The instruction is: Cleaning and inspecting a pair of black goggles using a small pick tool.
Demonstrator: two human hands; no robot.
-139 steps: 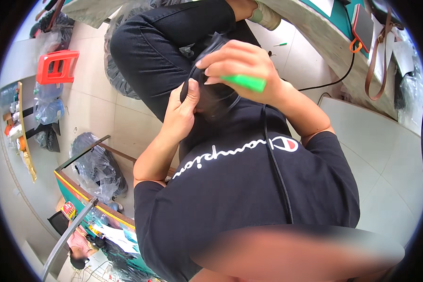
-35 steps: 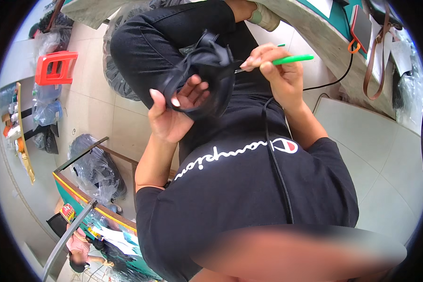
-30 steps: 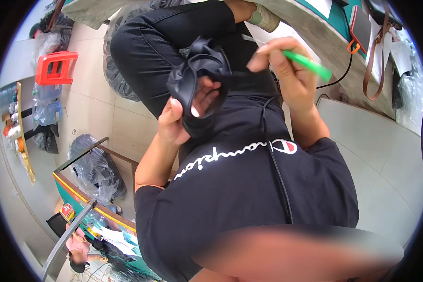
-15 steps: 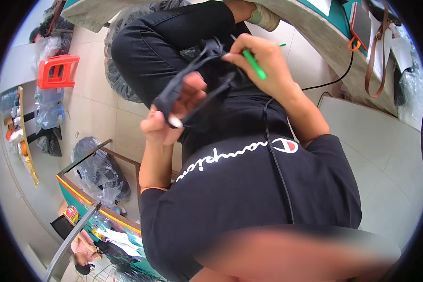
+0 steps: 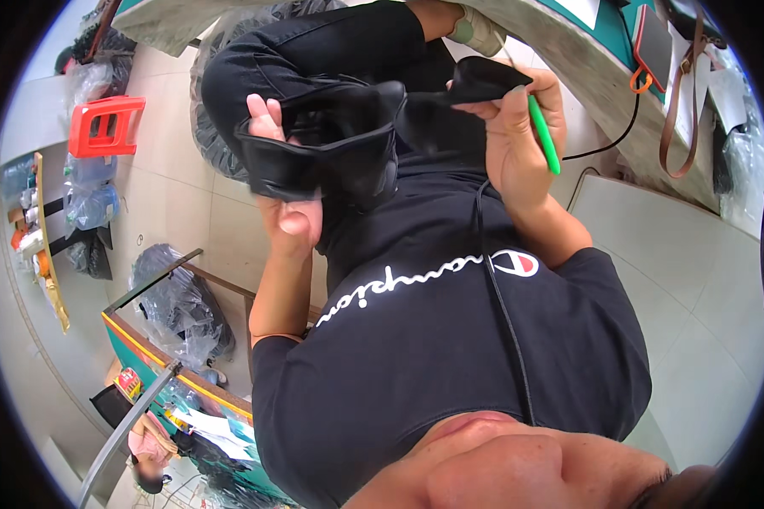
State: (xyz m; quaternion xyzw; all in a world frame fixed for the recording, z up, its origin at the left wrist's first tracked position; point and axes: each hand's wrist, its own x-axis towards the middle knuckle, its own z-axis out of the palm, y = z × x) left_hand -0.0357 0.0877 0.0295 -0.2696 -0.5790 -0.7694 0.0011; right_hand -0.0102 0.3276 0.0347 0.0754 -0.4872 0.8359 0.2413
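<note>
My left hand (image 5: 290,220) has its fingers inside a wide, soft black band (image 5: 284,170) that forms an open loop, with the thumb below its lower edge. The band runs rightward over my lap, blurred near its middle. My right hand (image 5: 522,144) pinches a black flap (image 5: 488,78) at the right end, which seems joined to the band. Also in that hand is a tool with a slim green handle (image 5: 543,136); a thin metal shaft shows above the fingers. Its exact kind cannot be told.
A concrete-edged table (image 5: 560,72) with a green top stands at the upper right. A black cable (image 5: 624,136) hangs from it, as does a brown strap (image 5: 686,110). At the left are a red plastic stool (image 5: 106,127) and a plastic-wrapped bundle (image 5: 182,301). Another person (image 5: 150,445) is at the lower left.
The black band has spread into a wider loop around my left fingers. My right hand has moved right with the green-handled tool and now draws the flap outward, away from the left hand.
</note>
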